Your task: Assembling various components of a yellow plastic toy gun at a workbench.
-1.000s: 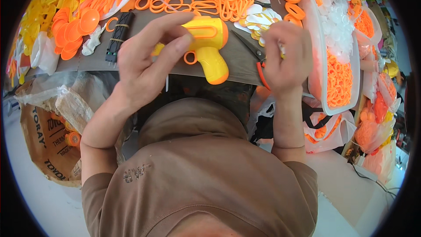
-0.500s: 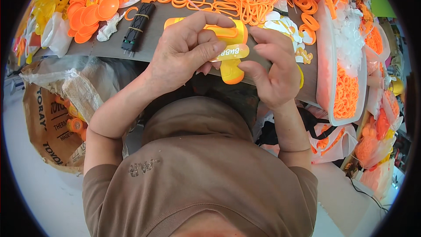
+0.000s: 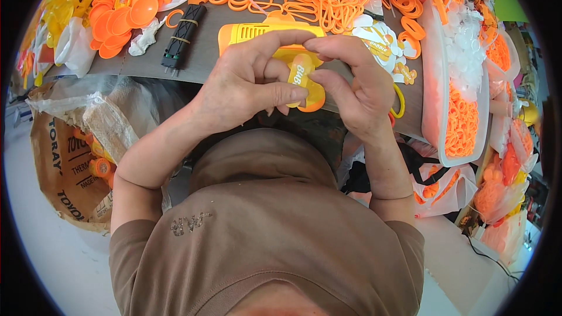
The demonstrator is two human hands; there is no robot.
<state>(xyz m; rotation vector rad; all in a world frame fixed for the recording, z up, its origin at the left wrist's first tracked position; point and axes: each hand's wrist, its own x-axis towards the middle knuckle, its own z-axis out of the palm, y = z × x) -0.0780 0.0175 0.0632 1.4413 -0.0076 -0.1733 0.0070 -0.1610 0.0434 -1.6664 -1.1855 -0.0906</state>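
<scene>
My left hand pinches a small yellow sticker label with white lettering between thumb and fingers. My right hand is close by on the right, its fingers curved and thumb and forefinger apart. Its thumb tip is at the label's right edge; whether it touches cannot be made out. Behind both hands lies a yellow and orange toy gun, with a slotted body on the table's near edge. Its rounded orange handle end shows below the label; my fingers hide much of the middle.
Cut-out label sheets lie right of the toy. A black rod-shaped part and orange spoon-like discs are left. Orange rings line the back. A clear bin of orange parts stands right; a brown paper sack sits lower left.
The label has turned from nearly level to steeply tilted and moved lower. My right hand has come left, its fingertips now close to my left hand. More of the toy's body shows.
</scene>
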